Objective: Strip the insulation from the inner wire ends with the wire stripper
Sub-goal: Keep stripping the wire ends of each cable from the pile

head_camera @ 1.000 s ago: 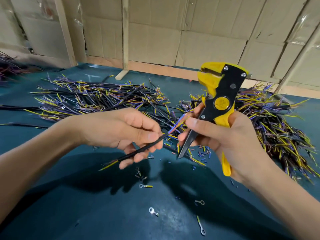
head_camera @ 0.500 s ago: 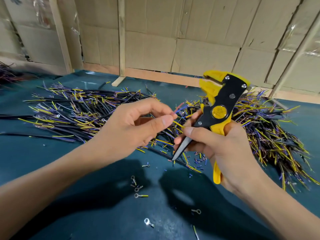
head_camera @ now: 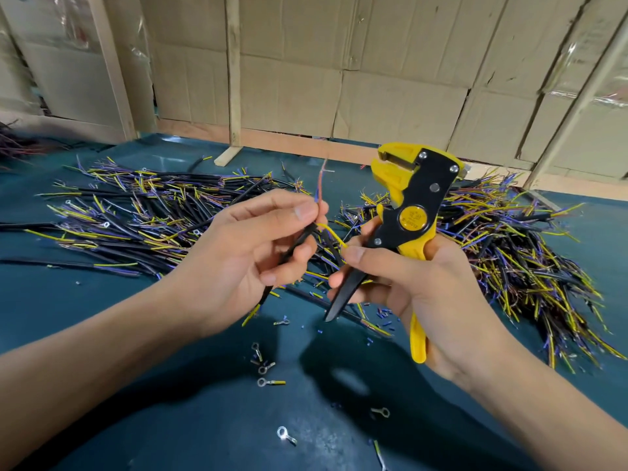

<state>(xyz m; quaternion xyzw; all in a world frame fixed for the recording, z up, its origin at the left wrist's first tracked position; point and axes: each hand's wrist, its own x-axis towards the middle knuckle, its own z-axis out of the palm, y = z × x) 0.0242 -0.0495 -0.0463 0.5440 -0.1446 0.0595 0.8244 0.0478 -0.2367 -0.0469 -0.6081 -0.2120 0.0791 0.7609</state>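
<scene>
My left hand [head_camera: 244,253] grips a black sheathed cable [head_camera: 299,241] in the middle of the view. Its thumb and forefinger pinch the inner wires, which stick upward; a reddish-blue wire [head_camera: 322,180] ends in bare strands. A yellow inner wire [head_camera: 334,234] bends right and touches my right thumb. My right hand [head_camera: 421,297] holds the yellow-and-black wire stripper [head_camera: 411,212] by its handles, jaws up and to the right of the wire ends, apart from them.
Two big heaps of black cables with yellow and purple ends lie on the teal table, one at the left [head_camera: 142,215] and one at the right [head_camera: 509,253]. Ring terminals [head_camera: 263,368] and insulation scraps [head_camera: 384,316] litter the near table. Cardboard walls [head_camera: 390,79] stand behind.
My left hand has turned the cable upright so the inner wires point up. My right thumb now touches the yellow wire. The stripper stays raised in my right hand.
</scene>
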